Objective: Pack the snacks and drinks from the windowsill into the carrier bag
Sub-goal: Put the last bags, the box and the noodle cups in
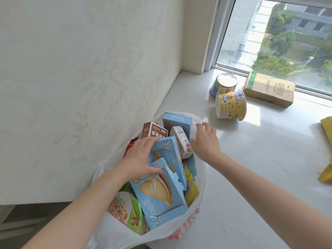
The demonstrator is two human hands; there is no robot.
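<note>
While the carrier bag (194,221) is sitting stuffed on the windowsill (251,159), both hands are reaching to its mouth
The left hand (142,159) is gripping an opened blue biscuit box (172,155) standing in the bag, fingers curled over its top edge, thumb pressing its torn flap. The right hand (204,141) is resting with fingers spread against the bag's far rim, beside a small white carton (183,141); whether it is pinching the plastic I cannot tell. A yellow cup (230,105) is lying on its side near the window, touching a blue cup (223,85), with a brown paper pack (269,88) just beside them

Home room: windowsill (251,141), wallpapered wall (89,69)
</note>
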